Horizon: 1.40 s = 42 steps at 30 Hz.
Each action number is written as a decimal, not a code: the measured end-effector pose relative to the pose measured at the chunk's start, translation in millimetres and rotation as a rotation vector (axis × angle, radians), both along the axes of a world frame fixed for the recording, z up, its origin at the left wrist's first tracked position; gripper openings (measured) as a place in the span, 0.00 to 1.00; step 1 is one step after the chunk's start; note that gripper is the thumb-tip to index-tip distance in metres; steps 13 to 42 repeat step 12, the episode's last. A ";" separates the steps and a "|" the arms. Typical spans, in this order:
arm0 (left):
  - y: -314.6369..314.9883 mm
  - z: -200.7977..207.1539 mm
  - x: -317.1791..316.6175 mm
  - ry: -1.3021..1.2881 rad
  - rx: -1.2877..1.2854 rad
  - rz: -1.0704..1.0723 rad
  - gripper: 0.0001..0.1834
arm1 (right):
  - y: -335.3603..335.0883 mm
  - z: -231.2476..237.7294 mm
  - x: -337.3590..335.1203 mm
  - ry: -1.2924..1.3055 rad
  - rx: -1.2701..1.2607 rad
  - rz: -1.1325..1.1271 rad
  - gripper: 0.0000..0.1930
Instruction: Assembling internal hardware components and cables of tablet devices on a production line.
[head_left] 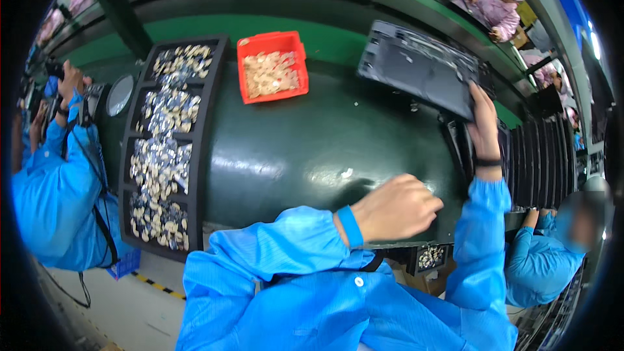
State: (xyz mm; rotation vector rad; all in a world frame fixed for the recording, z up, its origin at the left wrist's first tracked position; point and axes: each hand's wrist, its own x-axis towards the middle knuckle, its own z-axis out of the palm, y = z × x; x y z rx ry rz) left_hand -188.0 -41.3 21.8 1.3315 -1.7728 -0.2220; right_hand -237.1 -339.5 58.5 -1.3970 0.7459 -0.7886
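Observation:
My right hand [483, 129] grips the near right corner of a dark laptop chassis [416, 68], thumb and fingers closed on its edge. The chassis is tilted over the far right of the green bench, with components along its far edge. My left hand [398, 208] hovers near the bench's front edge, fingers curled in; whatever it may hold is hidden. A blue band is on the left wrist and a dark band on the right.
A black compartment tray [207, 123] at left carries many small beige and dark parts. A red bin [246, 94] at the far middle holds small beige pieces. Upright black panels [536, 159] stand in a row at right. Co-workers sit on both sides and opposite.

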 end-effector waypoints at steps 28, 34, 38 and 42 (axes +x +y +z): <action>-41.7 -76.3 46.5 0.052 0.108 -0.044 0.07 | -141.1 -24.1 188.1 0.603 -0.668 0.356 0.24; -41.7 -76.3 46.5 0.052 0.108 -0.044 0.07 | -141.1 -24.1 188.1 0.603 -0.668 0.356 0.24; -41.7 -76.3 46.5 0.052 0.108 -0.044 0.07 | -141.1 -24.1 188.1 0.603 -0.668 0.356 0.24; -41.7 -76.3 46.5 0.052 0.108 -0.044 0.07 | -141.1 -24.1 188.1 0.603 -0.668 0.356 0.24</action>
